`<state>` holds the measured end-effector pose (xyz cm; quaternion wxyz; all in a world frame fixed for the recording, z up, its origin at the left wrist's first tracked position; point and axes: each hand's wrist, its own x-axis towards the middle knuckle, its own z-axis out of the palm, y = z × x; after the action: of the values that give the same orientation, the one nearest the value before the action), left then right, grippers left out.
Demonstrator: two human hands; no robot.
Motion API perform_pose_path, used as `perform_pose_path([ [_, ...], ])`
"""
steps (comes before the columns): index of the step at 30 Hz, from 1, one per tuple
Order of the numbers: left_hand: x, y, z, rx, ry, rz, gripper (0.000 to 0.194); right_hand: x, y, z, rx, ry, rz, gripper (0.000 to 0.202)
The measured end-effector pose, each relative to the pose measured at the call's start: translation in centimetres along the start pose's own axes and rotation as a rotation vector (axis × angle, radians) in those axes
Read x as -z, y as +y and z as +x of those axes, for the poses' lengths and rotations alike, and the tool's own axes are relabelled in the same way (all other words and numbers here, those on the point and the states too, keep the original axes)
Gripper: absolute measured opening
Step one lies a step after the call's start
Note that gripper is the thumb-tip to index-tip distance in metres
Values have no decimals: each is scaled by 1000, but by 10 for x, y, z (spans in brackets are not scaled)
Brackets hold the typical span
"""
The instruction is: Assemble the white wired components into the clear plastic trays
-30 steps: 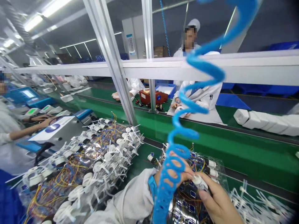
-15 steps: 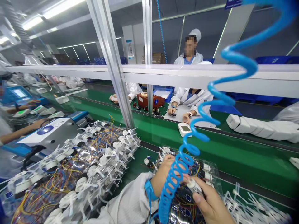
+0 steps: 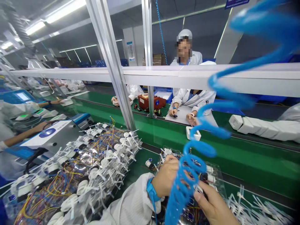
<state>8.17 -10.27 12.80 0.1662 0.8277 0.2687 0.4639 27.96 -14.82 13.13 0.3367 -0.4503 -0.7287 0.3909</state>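
My right hand (image 3: pixel 212 201) pinches a small white plastic part (image 3: pixel 198 189) between thumb and fingers. Beside it, my left hand (image 3: pixel 167 175) is curled in towards the same part, a blue strap round its wrist. The blue coiled hose (image 3: pixel 180 193) hangs in front and hides the left fingertips, so what they grip is unclear. Under both hands lies a clear plastic tray (image 3: pixel 219 173) of white round parts with black bands and coloured wires. A loose white and black part (image 3: pixel 150 164) lies left of that tray.
Clear trays of wired white parts (image 3: pixel 93 172) cover the bench at left, near a grey and blue machine (image 3: pixel 53 134). White plastic strips (image 3: pixel 255 206) lie at right. A green conveyor (image 3: pixel 246 162) carries a white square device (image 3: pixel 193 133). Metal posts (image 3: pixel 114 62) and co-workers stand beyond.
The blue coiled hose has swung and covers more of the white part. The white device on the conveyor has shifted right. A co-worker at left has reached out towards a white unit.
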Motion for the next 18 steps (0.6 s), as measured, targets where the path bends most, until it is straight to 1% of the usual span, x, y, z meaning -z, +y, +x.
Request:
perform_pose_path([
  [2,1,-2,1,0,6,21,36,1,0,3,-1,8,14,52],
  [3,2,-3,1,3,-8,27,36,2,-1,4,-5,2,18,54],
  [7,9,-2,2,18,-85,39,37,7,-9,5,-4,-77,21,52],
  [10,15,3,5,5,-56,-8,33,8,-15,3,-10,-82,2,51],
  [13,17,9,7,19,-21,-61,25,7,-19,0,-20,-81,3,53],
  [16,16,11,6,19,-17,-120,17,5,-20,-1,-19,-96,58,56],
  [18,13,12,6,14,-7,-149,17,5,-19,-2,-15,-101,99,56],
])
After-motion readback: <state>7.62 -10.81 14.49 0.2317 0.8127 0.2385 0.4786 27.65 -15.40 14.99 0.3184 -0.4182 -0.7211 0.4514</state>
